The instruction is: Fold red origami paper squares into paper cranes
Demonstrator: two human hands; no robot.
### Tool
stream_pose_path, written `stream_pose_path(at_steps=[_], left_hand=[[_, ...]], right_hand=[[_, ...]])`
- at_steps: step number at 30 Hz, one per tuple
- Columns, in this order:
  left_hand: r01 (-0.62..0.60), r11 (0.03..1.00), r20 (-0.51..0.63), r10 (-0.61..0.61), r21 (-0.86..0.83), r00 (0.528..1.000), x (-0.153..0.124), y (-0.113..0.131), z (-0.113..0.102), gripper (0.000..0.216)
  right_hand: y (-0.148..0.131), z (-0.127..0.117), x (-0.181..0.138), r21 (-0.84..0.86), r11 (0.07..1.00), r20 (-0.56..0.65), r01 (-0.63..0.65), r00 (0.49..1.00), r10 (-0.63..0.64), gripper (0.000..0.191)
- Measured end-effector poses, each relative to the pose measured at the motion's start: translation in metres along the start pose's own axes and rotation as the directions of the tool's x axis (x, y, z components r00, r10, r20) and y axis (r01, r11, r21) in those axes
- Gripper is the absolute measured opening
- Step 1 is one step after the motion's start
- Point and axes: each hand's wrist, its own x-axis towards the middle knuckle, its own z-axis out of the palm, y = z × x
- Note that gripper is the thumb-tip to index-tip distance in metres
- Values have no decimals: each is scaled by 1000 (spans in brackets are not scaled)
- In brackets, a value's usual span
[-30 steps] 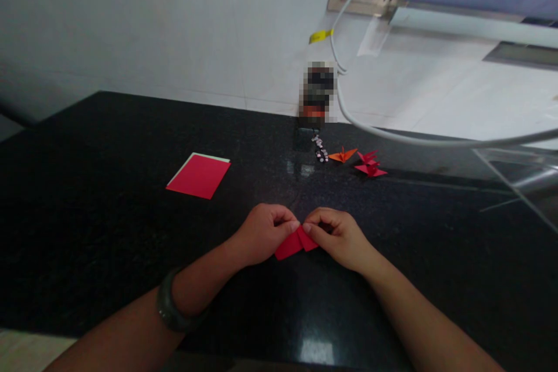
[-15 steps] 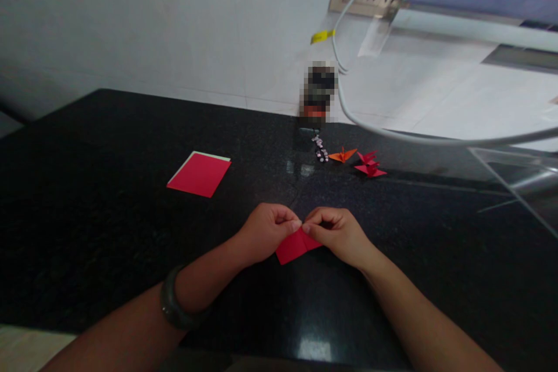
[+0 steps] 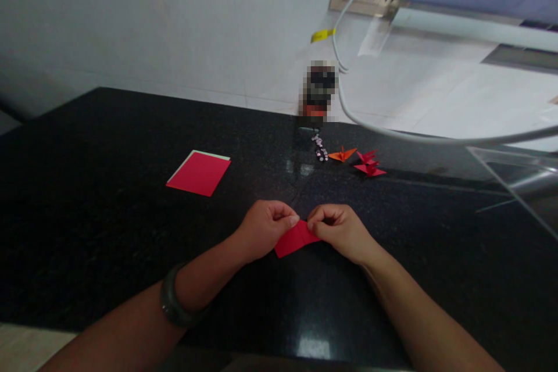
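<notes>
A folded piece of red origami paper (image 3: 295, 239) is held between my two hands just above the dark counter. A crease runs across it near the middle. My left hand (image 3: 265, 229) pinches its upper edge between thumb and fingers. On the other side, my right hand (image 3: 339, 229) pinches the upper right part in the same way. Parts of the paper's ends are hidden behind my fingers. A bangle (image 3: 174, 296) circles my left wrist.
A stack of square paper (image 3: 199, 173), red on top, lies to the left. Behind my hands sit an orange paper crane (image 3: 342, 154) and two red paper cranes (image 3: 369, 170). A blurred-out phone-like object (image 3: 320, 93) leans on the wall. A white cable (image 3: 392, 135) hangs at right.
My fingertips have spread slightly apart along the paper's upper edge, my right hand shifting a little right. Both hands and the paper have risen slightly in view.
</notes>
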Motion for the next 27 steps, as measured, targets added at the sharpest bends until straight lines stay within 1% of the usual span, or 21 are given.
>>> stream_pose_path(at_steps=[4, 7, 10, 11, 13, 14, 15, 16, 17, 20, 22, 24, 25, 26, 27], left_hand=[[-40, 998, -76, 43, 41, 996, 3, 1, -7, 16], [-37, 999, -119, 41, 33, 992, 4, 2, -9, 16], [-16, 1000, -159, 13, -17, 987, 5, 2, -9, 16], [-7, 999, -163, 0, -43, 987, 4, 2, -8, 17], [6, 995, -153, -22, -101, 988, 4, 3, -6, 17], [12, 992, -141, -29, -125, 990, 3, 3, -5, 18], [14, 990, -129, -32, -144, 991, 3, 4, -4, 18], [13, 988, -122, -32, -156, 992, 2, 4, -2, 17], [8, 987, -121, -29, -163, 992, 1, 4, -1, 17], [-7, 986, -119, -14, -168, 993, 1, 4, 0, 16], [-10, 987, -102, -6, -158, 995, 2, 3, 0, 17], [-17, 990, -95, 4, -138, 995, 3, 1, -2, 18], [-30, 991, -115, 16, -129, 993, 4, 1, -3, 19], [-49, 992, -152, 31, -117, 988, 5, 0, -5, 20], [-73, 992, -197, 52, -99, 979, 6, 1, -6, 21]], right_hand=[[-1, -12, 0, -51, 998, -39, -30, 999, 28, 10], [-1, -21, 1, -68, 996, -56, -50, 997, 46, 9], [-1, -24, 1, -1, 996, -124, -87, 989, 87, 6], [-1, -23, 0, 44, 994, -142, -102, 984, 107, 8], [-1, -16, 0, 132, 983, -129, -131, 980, 148, 20], [-1, -12, -1, 155, 978, -80, -140, 985, 153, 25], [-1, -7, -1, 162, 976, -31, -149, 987, 156, 27], [-1, -2, -2, 164, 974, -33, -156, 986, 163, 25], [-1, 2, -2, 178, 972, -75, -154, 983, 169, 24], [3, 10, -1, 228, 964, -131, -136, 977, 168, 25], [6, 10, 0, 247, 964, -159, -99, 977, 141, 26], [8, 6, 0, 216, 976, -219, -40, 972, 88, 27], [8, 3, 0, 161, 987, -278, 6, 960, 40, 26], [7, -1, -1, 68, 996, -348, 62, 937, -35, 24], [5, -4, -3, -76, 989, -428, 124, 892, -144, 19]])
